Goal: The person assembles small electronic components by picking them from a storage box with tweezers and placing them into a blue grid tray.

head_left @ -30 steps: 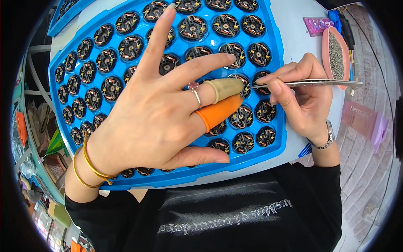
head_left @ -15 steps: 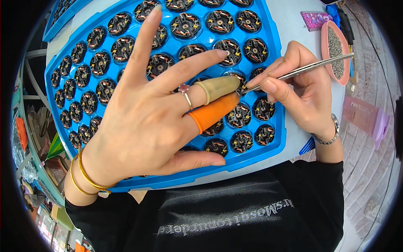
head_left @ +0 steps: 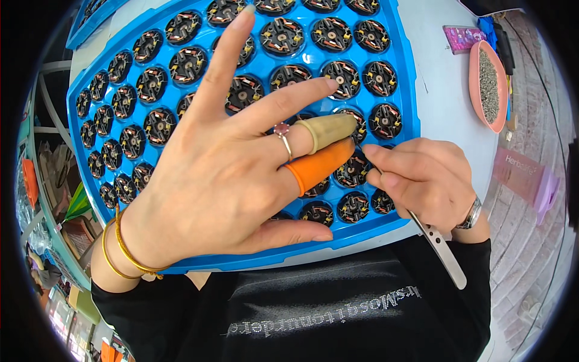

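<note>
– Hands and hazard?

– Left hand: fingers spread, two in orange and khaki rubber caps, at a round black component with copper and yellow parts, in the blue plastic tray beneath. Right hand: fingers gripping silver metal tweezers. A slipped tip could, I judge, bend fine parts

– Writing?

– Pale lettering: black cloth shirt below the fingers, translucent pink plastic container to their right

My left hand stretches palm down, fingers fanned apart; my right hand curls, thumb and forefinger pinching.
</note>
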Motion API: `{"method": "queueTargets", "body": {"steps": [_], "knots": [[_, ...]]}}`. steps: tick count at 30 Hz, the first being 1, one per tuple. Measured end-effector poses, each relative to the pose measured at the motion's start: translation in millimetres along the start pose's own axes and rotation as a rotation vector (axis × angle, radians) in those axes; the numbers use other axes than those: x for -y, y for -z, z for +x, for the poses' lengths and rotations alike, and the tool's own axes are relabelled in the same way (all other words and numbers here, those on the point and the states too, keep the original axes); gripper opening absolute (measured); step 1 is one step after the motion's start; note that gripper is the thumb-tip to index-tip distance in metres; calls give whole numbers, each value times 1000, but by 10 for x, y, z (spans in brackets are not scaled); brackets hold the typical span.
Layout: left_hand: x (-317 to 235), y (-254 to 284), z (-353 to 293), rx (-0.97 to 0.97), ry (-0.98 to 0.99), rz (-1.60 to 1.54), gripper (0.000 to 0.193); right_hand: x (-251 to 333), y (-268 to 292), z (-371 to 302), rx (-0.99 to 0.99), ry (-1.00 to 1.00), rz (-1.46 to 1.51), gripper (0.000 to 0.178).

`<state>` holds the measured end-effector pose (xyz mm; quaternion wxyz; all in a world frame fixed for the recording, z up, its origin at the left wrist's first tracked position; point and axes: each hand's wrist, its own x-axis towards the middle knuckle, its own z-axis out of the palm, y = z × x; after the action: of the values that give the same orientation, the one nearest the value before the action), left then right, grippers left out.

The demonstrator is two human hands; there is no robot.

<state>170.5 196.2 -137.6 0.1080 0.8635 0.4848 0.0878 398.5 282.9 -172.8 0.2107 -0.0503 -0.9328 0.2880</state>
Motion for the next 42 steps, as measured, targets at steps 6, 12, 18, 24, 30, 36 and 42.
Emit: {"method": "queueTargets", "body": {"steps": [6,12,18,24,30,36,42], "knots": [[-20,10,20,42,14,12,65,-89,-85,-19,-257,-394,429,14],[53,-37,-44,46,17,-17,64,-161,12,-7,-240,-387,486,15],[92,-57,-83,48,26,-61,65,-189,13,22,-161,-347,458,16],[84,-35,-56,55,23,-48,66,-206,24,17,-140,-348,441,17],[68,-16,-35,94,23,-7,68,-197,9,24,-157,-410,452,17],[76,-29,-51,87,25,-4,67,-226,0,15,-163,-431,505,16],[78,-7,-56,94,24,-4,67,-236,16,24,-150,-415,529,15]]}}
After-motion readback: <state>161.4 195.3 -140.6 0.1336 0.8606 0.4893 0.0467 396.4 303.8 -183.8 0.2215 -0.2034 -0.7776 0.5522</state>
